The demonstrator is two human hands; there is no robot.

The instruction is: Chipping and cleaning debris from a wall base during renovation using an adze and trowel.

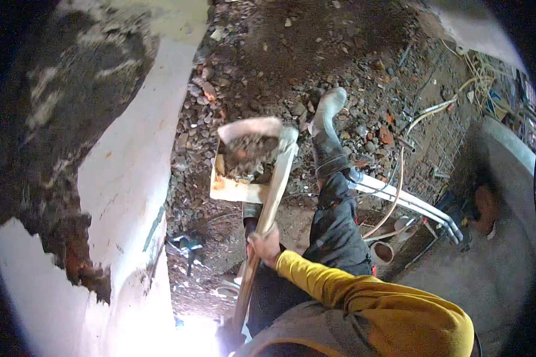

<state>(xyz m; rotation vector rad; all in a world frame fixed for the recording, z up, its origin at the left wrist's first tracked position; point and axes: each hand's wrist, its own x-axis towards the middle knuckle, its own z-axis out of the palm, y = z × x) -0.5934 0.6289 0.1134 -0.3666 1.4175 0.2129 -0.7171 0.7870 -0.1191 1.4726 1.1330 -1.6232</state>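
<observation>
My right hand [267, 246], at the end of a yellow sleeve, is closed around the middle of a hoe's wooden handle [273, 199]. Lower down, by the bright glare, my left hand [229, 337] shows only as a dark shape closed round the handle's lower end. The hoe's head [287, 138] is at the top of the handle, beside an open, pale, box-like container [238, 190]. Dark soil with small stones [247, 156] lies inside the container's rim. Where blade and container meet is blurred.
Rubble [205, 89] and dark earth surround a boot [329, 110] on my leg. At left stands a broken white wall [131, 143]. White pipes [405, 205], a hose [401, 172] and tangled cables [482, 80] lie to the right, near a short pipe end [382, 253].
</observation>
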